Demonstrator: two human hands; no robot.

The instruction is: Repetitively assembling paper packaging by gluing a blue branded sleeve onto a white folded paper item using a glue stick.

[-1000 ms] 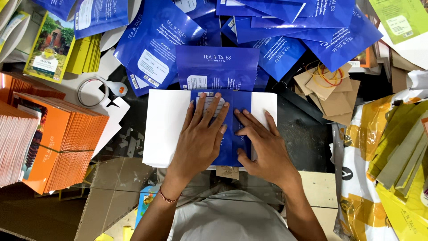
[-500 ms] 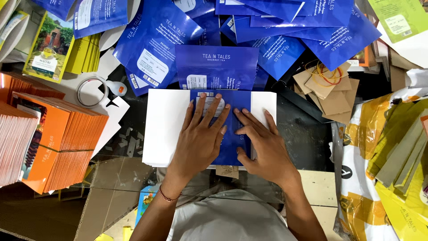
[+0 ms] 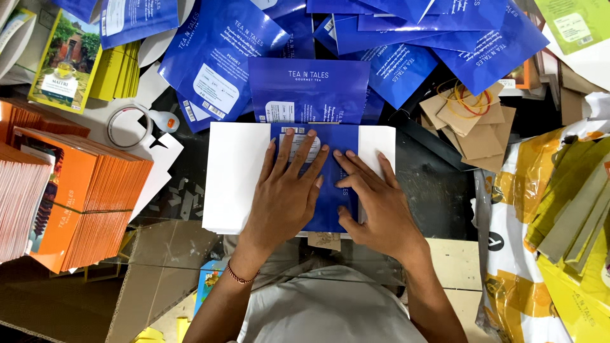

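My left hand (image 3: 284, 190) lies flat, fingers spread, on a dark blue pouch (image 3: 327, 209) that rests on a white sheet (image 3: 230, 178) in the middle of the worktop. My right hand (image 3: 375, 203) presses on the same pouch from the right, fingers pointing left and up, thumb near the pouch's lower edge. A pale label on the pouch shows between my left fingers. Another blue pouch (image 3: 309, 89) lies flat just beyond the white sheet.
A heap of blue pouches (image 3: 413, 38) covers the far side. Orange flat cartons (image 3: 82, 203) stack at the left, with a tape roll (image 3: 130, 126) beside them. Brown paper tags with rubber bands (image 3: 467, 117) and yellow packaging (image 3: 559, 222) sit right.
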